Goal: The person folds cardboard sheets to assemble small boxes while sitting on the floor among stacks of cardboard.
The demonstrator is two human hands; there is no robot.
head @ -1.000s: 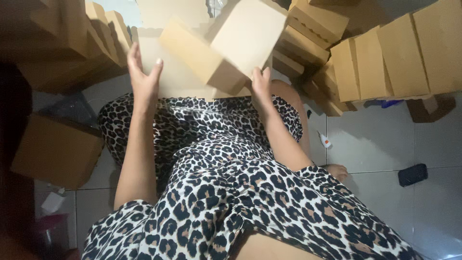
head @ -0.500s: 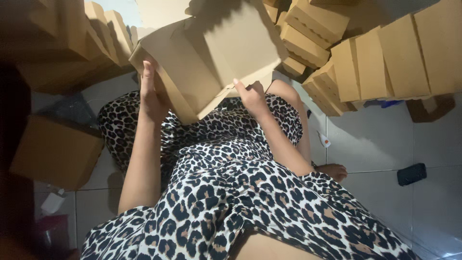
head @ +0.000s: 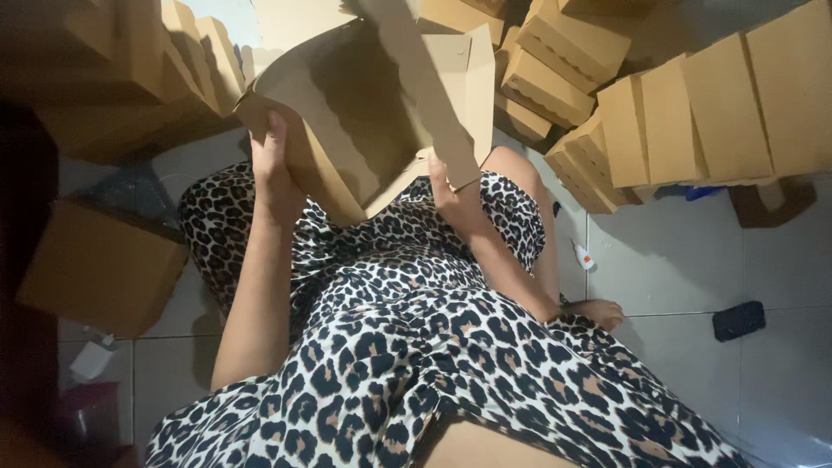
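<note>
A half-folded brown cardboard box [head: 364,113] is lifted above my lap, its open inside turned towards me. My left hand [head: 273,173] grips its left wall, fingers up along the outer side. My right hand [head: 446,186] holds the lower right edge under a raised flap. Below both arms lies my lap in a leopard-print dress [head: 407,347].
Folded cardboard boxes [head: 693,121] are stacked at the right and at the back, with more at the upper left [head: 113,69]. One closed box [head: 100,269] lies on the tiled floor at the left. A black phone [head: 738,320] and a small glue bottle [head: 583,256] lie at the right.
The box has been lifted off my knees and tipped towards me, so its open inside now shows. Both hands have shifted from its flaps to its side walls.
</note>
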